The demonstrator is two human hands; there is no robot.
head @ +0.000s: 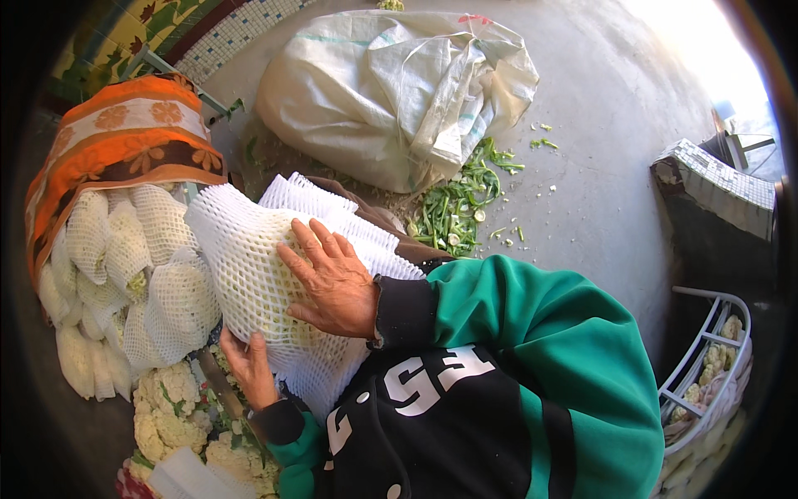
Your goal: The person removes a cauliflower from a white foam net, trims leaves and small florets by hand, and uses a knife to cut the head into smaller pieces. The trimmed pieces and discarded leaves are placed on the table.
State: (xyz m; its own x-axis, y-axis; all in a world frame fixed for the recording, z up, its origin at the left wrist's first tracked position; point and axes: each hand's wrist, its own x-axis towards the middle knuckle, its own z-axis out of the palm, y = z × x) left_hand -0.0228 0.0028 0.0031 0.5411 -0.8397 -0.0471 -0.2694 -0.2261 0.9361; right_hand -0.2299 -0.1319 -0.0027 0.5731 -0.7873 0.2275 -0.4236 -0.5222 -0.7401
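Observation:
A cauliflower in white foam netting (262, 268) lies before me, with pale yellow showing through the mesh. My right hand (333, 280) rests flat on top of it, fingers spread. At its lower left edge, my left hand (250, 371) is cupped with thumb and fingertips against the netting. More white foam net sleeves (340, 215) lie behind it, over brown cloth. Below my left hand are bare cauliflower heads (171, 399), and part of a long flat blade or strip (218, 380) shows beside them.
Netted cauliflowers (124, 249) are piled at left under an orange patterned cloth (146, 134). A large white woven sack (386, 93) lies on the concrete floor, beside green leaf trimmings (464, 203). A metal-framed rack (711, 355) with cauliflowers stands at right, below a tiled ledge (726, 178).

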